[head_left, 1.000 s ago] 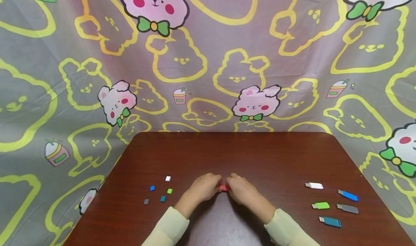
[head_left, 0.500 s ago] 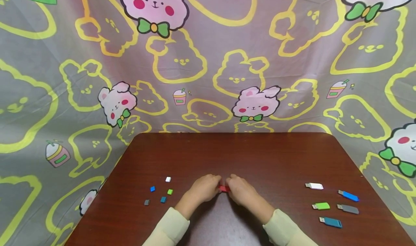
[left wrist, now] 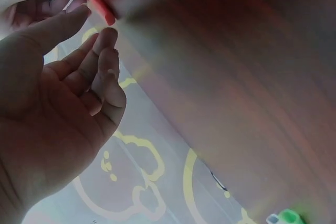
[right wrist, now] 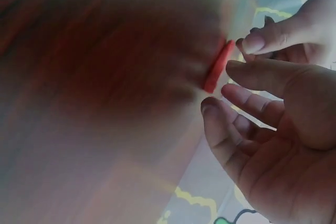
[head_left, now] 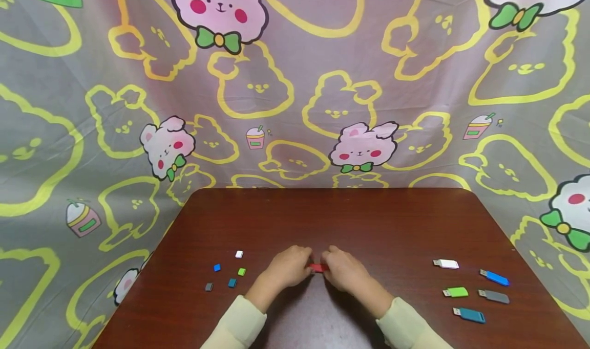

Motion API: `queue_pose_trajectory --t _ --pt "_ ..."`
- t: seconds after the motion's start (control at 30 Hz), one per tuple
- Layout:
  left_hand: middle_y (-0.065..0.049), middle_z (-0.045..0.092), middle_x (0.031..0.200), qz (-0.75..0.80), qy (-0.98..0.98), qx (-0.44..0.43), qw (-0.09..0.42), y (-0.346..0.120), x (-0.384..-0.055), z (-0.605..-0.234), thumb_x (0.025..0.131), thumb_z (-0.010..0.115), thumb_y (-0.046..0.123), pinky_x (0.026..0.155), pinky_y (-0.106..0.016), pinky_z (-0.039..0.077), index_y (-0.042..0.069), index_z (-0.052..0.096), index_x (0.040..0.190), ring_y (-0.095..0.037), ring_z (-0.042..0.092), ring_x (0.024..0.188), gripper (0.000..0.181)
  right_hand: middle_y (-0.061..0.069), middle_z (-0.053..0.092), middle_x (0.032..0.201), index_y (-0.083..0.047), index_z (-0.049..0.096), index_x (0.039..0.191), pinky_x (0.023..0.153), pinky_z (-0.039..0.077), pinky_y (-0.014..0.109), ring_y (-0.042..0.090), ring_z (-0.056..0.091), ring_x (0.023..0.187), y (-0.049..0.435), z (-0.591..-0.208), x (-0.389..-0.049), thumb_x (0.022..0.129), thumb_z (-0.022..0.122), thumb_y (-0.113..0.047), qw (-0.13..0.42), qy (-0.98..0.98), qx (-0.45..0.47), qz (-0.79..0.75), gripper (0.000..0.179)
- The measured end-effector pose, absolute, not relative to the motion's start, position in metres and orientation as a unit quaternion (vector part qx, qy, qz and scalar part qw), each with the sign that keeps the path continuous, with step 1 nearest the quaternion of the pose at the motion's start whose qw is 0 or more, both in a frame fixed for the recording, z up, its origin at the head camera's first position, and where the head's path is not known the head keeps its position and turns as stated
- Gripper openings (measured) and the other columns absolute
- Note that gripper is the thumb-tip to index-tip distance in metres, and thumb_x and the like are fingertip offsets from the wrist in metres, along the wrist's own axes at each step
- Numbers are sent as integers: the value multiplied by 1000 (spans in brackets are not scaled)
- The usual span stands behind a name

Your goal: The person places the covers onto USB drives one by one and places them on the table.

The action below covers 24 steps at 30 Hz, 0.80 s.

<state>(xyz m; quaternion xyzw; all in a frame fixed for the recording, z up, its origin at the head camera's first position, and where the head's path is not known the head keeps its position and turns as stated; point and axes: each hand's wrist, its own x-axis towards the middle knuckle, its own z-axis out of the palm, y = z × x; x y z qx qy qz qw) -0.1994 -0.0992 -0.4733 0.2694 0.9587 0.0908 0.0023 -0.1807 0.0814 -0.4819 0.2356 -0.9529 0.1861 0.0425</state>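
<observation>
Flanking the red stick [head_left: 318, 268]: left hand [head_left: 289, 265] at its nine o'clock end, right hand [head_left: 343, 269] at its three o'clock end, taking noon as the far edge of the table [head_left: 336, 221]
Left fingers: bent, thumb and fingertips apart and close about the near end; whether they pinch the stick I cannot tell
Right fingers: bent much the same, thumb just beside the stick; a pinch cannot be confirmed either
Stick risk: with so little of it between the hands, the fingertips could slip off an end, and an uneven pull or push could twist it or send it skidding
Hand risk: the thumbs sit near each other, so a sudden give could make the hands knock or fly apart
Nine o'clock blocks [head_left: 232, 283]: five, small and loose; a left hand jerking outward could scatter them
Three o'clock drives [head_left: 493, 296]: five, well apart from the right hand, so less at risk; a wide sweep of the sleeve [head_left: 405, 323] could still nudge them
Hidden: both stick ends in the head view, behind the fingers; any seam or metal plug on it
Cut off: both sleeves, at six o'clock
Hard to make out: whether the stick touches the table, as the wrist views are dim and blurred
</observation>
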Motion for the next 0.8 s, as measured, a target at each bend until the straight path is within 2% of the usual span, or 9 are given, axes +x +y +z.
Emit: queue_pose_trajectory --t 0.3,0.53,0.8 --pt "1 68 96 87 962 257 -9 -117 -199 -469 86 79 31 80 -37 54 13 69 102 -22 64 98 26 7 61 92 -8 68 96 73 55 46 31 66 86 105 -471 -178 80 82 -13 43 -966 199 158 22" --pt "-3 66 108 93 964 250 -12 -127 -196 -468 88 77 33 87 -39 53 11 68 116 -23 61 104 37 8 64 95 -5 68 102 78 55 48 33 67 92 125 -466 -172 79 81 -10 67 -964 198 161 27" --pt "-5 65 116 102 968 231 -2 -138 -194 -464 90 76 33 92 -45 52 9 67 121 -25 59 111 40 12 68 114 -5 69 116 89 55 50 34 67 106 141 -467 -167 81 80 -11 58 -967 184 166 37"
